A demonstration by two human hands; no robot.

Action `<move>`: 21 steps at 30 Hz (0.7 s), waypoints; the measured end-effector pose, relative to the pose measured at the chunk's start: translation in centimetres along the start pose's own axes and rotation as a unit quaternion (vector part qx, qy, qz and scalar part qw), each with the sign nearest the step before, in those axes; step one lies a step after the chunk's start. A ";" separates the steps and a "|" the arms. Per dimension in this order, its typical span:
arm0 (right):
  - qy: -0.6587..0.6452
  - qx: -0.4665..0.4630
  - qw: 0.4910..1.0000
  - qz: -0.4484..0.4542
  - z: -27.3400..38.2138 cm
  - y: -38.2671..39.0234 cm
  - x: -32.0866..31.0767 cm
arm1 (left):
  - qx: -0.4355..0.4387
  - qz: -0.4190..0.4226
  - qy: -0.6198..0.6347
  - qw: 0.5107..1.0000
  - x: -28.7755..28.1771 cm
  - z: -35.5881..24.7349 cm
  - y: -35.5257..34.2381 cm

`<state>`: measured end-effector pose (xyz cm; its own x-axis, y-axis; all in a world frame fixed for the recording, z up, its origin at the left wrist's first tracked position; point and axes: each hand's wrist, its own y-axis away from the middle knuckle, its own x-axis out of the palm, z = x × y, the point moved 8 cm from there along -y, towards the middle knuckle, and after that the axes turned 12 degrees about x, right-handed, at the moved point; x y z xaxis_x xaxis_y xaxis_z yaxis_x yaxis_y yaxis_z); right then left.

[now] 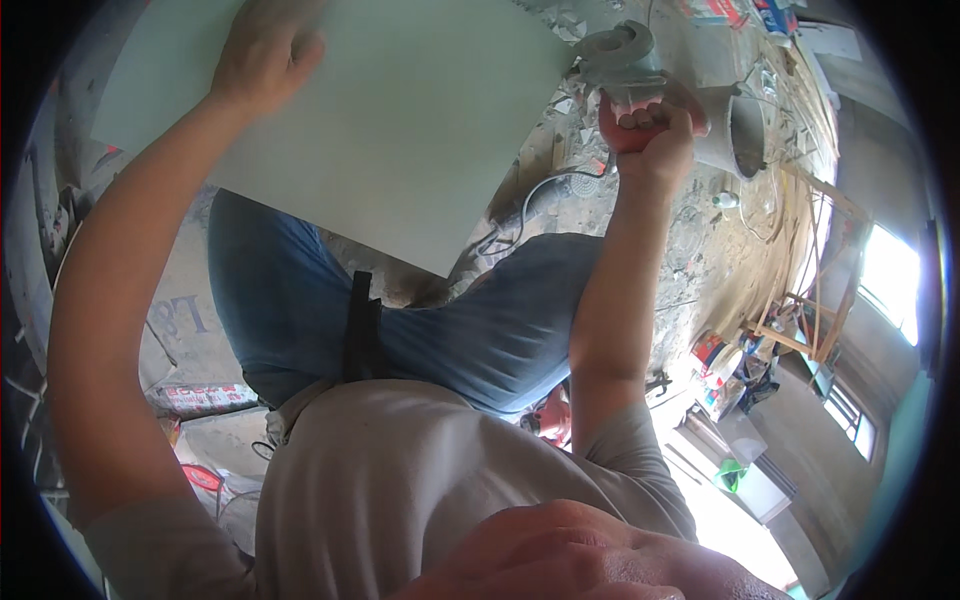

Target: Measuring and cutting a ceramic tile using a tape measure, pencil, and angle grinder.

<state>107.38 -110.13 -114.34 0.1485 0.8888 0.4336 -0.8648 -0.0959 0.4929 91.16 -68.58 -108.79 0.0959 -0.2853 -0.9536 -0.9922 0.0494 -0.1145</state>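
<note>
A large pale, flat slab (390,130), like a big tile, spreads in front of me with one corner pointing toward my lap. Upon its far left part lies my left hand (265,55), thumb apart, its fingertips smeared and partly cut off by the top edge. My right hand (650,130) is wrapped round the red handle of a corded power cutter (615,55) with a grey rounded guard. The cutter is at the slab's right edge; whether its blade touches the slab is hidden. A dark cord (530,205) trails from it toward my knees.
Beyond my right wrist stands a grey bucket (745,135), tipped toward me. A small white bottle (725,200) lies on the dusty, debris-strewn floor. Farther right are a wooden frame (800,335) and a green item (730,475). Printed bags (205,398) lie at my left.
</note>
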 end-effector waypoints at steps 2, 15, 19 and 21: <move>0.004 -0.004 1.000 -0.001 -0.2 0.7 0.9 | 0.005 -0.005 -0.018 1.000 0.3 0.3 0.4; 0.031 -0.026 0.999 -0.008 0.8 1.4 1.6 | -0.011 0.004 -0.016 1.000 0.6 0.5 -0.1; 0.040 -0.020 0.999 -0.014 0.7 2.0 2.0 | -0.004 0.035 -0.024 0.999 0.1 0.0 -0.1; 0.040 -0.017 0.999 -0.024 0.6 2.0 2.1 | -0.017 0.025 -0.027 0.999 0.1 0.1 0.1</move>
<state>106.23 -108.77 -111.99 0.1529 0.9250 0.3478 -0.8734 -0.0382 0.4855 91.10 -68.48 -108.92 0.0501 -0.2317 -0.9715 -0.9978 0.0296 -0.0585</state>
